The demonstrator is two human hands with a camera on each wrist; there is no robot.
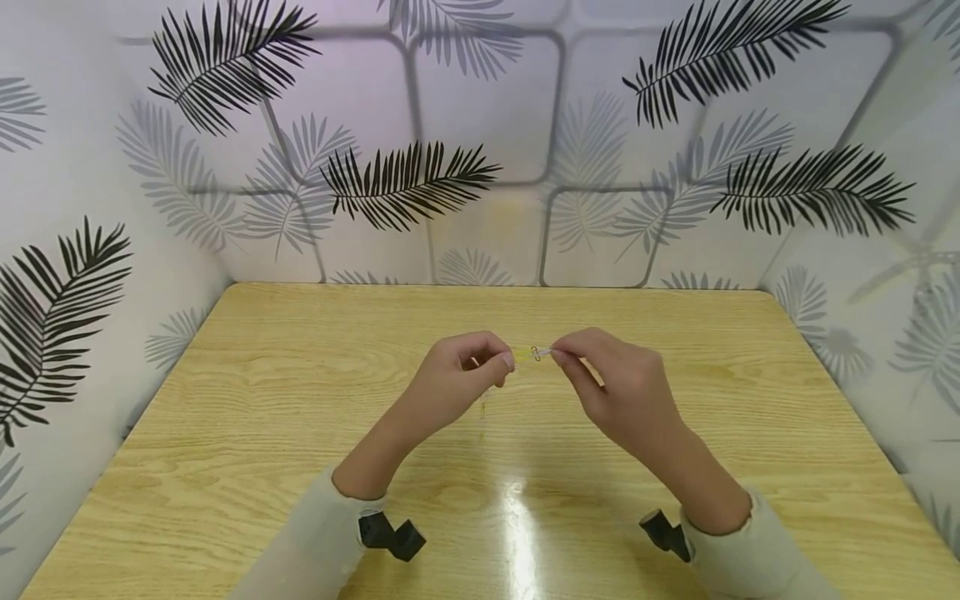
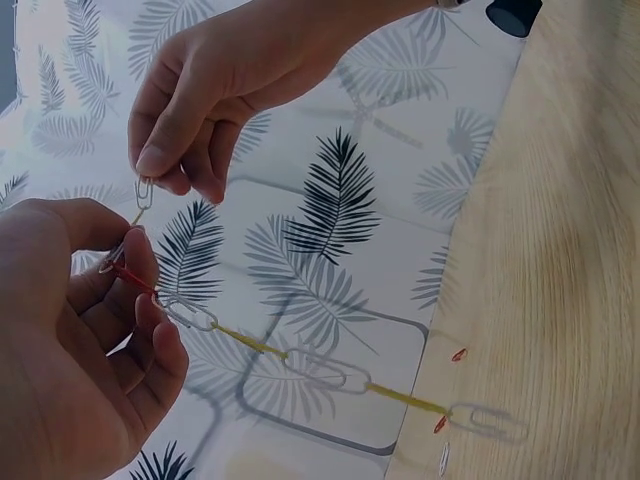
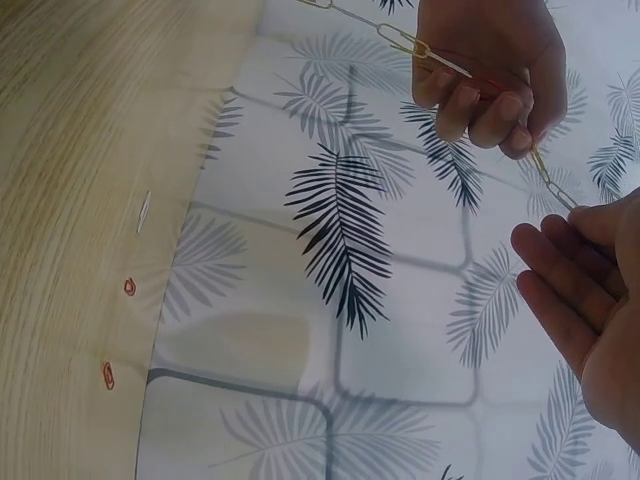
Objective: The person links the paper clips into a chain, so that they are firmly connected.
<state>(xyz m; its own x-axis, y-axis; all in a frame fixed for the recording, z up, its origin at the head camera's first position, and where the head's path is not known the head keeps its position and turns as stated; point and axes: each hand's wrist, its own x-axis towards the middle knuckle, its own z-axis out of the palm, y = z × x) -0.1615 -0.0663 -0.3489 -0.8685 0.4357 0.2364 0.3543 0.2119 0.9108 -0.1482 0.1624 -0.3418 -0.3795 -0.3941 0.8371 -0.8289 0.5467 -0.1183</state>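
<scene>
A chain of linked paper clips, pale and yellow with a red one among them, hangs from my left hand. The thumb and fingertips of that hand grip the chain near its upper end, partly hiding the red paper clip. My right hand pinches a pale paper clip between thumb and forefinger. A short yellow stretch of chain spans the gap between the hands. Both hands are raised over the wooden table, close together.
Two loose red paper clips, one nearer and one farther, lie on the wooden table with a pale clip beside them. A leaf-patterned wall covering rises behind the table's far edge.
</scene>
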